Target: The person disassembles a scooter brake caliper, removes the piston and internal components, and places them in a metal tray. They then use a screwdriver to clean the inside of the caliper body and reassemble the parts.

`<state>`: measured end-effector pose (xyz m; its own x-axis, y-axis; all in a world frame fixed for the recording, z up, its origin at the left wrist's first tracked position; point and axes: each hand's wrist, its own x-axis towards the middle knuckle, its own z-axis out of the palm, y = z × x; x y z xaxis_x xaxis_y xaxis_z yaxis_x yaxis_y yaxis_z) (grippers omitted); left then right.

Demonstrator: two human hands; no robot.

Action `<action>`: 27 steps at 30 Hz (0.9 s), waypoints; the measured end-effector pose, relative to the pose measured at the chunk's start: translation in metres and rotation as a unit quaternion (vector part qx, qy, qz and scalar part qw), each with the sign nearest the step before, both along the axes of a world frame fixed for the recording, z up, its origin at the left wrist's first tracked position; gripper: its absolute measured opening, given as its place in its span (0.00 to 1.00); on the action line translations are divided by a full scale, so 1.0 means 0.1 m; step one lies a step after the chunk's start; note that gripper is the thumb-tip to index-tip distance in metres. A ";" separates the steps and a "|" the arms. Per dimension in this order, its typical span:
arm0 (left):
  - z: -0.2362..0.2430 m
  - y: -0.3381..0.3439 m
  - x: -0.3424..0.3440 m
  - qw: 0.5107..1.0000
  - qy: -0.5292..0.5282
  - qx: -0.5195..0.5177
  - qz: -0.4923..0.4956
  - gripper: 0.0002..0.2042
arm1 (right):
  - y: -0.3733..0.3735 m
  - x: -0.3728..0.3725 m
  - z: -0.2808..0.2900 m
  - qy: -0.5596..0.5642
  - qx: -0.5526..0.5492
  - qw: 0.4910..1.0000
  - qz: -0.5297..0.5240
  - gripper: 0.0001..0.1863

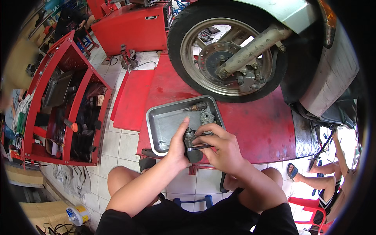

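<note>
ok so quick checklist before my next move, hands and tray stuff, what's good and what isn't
1. Metal part supported: ok, the left hand holds it.
2. Right hand in position: ok, its fingers are at the part, with a slim dark piece.
3. Slim dark piece properly engaged with the part: cannot tell, the fingers cover it.
4. Tray upright on the red platform: ok.
5. Loose pieces contained: ok for the brass-coloured piece and the grey metal piece, both inside the tray.
6. Tray apart from the tyre: cannot tell, they look very close.
</note>
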<state>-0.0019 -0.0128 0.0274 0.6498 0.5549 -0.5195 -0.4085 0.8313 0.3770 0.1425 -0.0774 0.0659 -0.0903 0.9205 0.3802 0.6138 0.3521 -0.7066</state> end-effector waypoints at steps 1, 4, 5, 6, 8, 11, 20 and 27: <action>-0.05 0.00 0.00 1.000 0.010 0.011 0.008 0.34 | 0.01 0.00 0.00 0.002 0.001 1.000 0.002 0.12; -0.13 0.00 0.00 0.998 0.047 0.027 0.020 0.34 | 0.03 -0.02 0.00 0.016 -0.006 1.000 0.006 0.12; -0.13 -0.01 0.00 0.997 0.060 0.030 0.022 0.34 | 0.03 -0.03 -0.02 0.027 -0.015 1.000 0.006 0.12; -0.14 -0.01 0.00 0.998 0.060 0.024 0.021 0.34 | 0.03 -0.04 -0.03 0.037 -0.024 0.999 0.007 0.12; -0.17 -0.01 -0.01 0.998 0.058 0.012 0.021 0.34 | 0.04 -0.06 -0.02 0.030 -0.026 0.999 0.014 0.12; -0.22 0.00 -0.04 0.998 0.063 0.000 0.021 0.35 | 0.03 -0.09 0.00 -0.003 -0.018 1.000 0.020 0.14; -0.13 -0.02 -0.05 0.998 0.047 -0.001 0.036 0.34 | 0.02 -0.12 -0.05 0.011 0.016 1.000 0.012 0.15; 0.00 -0.04 -0.04 0.992 0.097 0.016 0.077 0.31 | -0.01 -0.14 -0.07 -0.042 0.084 0.995 -0.020 0.10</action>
<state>-0.0063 -0.0165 0.0276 0.4447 0.6583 -0.6074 -0.4470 0.7508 0.4864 0.1282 -0.0780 0.0585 -0.0932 0.8485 0.5209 0.6837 0.4349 -0.5860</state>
